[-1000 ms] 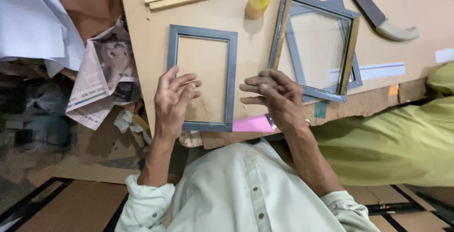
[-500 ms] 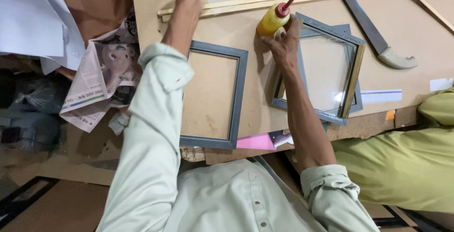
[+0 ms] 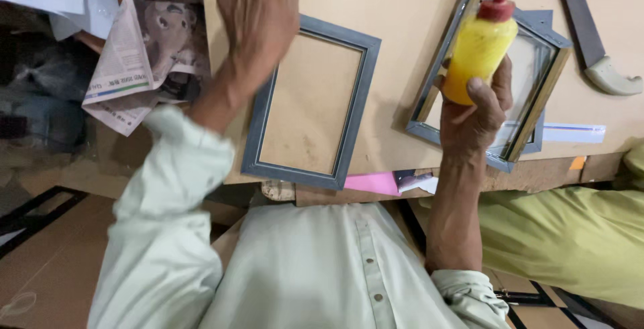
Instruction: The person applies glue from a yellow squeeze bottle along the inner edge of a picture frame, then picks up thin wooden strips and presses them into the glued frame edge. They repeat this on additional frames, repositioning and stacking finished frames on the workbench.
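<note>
Near the front edge of the wooden board (image 3: 416,27), your right hand (image 3: 473,111) was clenched around a yellow glue bottle (image 3: 475,50) with a red nozzle, held upright over the stacked frames (image 3: 537,101) toward the board's right side. Your left hand (image 3: 258,17) was spread open, grasping nothing, blurred over the far left corner of the grey frame (image 3: 312,101). That frame lay flat, its near edge reaching the board's front edge. Crumpled newspaper (image 3: 144,47) sat beyond the left edge.

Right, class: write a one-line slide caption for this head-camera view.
Right hand grips a yellow glue bottle above stacked frames; left hand hovers by a grey frame.
</note>
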Demonstrator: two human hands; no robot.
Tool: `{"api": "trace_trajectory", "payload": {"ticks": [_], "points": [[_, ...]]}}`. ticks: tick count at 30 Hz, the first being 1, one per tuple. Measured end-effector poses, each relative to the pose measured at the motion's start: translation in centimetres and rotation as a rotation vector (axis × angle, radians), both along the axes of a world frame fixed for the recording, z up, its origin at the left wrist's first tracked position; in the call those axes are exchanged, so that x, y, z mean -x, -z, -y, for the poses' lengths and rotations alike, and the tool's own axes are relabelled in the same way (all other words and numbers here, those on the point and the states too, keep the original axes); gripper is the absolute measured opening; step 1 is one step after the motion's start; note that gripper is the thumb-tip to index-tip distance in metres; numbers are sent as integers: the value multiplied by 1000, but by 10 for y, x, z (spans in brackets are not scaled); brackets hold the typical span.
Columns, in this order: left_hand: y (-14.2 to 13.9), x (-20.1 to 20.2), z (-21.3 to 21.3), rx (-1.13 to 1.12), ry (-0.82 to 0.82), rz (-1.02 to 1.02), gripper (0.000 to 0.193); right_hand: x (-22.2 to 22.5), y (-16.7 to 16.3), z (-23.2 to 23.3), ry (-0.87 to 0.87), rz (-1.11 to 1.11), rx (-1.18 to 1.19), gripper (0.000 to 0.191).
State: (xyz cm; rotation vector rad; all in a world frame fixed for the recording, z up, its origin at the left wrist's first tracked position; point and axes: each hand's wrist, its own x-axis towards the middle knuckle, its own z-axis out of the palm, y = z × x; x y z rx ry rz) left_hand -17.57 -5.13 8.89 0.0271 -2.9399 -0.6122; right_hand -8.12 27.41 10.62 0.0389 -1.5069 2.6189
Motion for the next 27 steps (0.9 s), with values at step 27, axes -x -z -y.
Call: {"api": "trace_trajectory", "payload": {"ticks": [27], "points": [[34,-182,57,-495,177,-83,38,34,-22,99,-263,-634,-1249,46]]}}
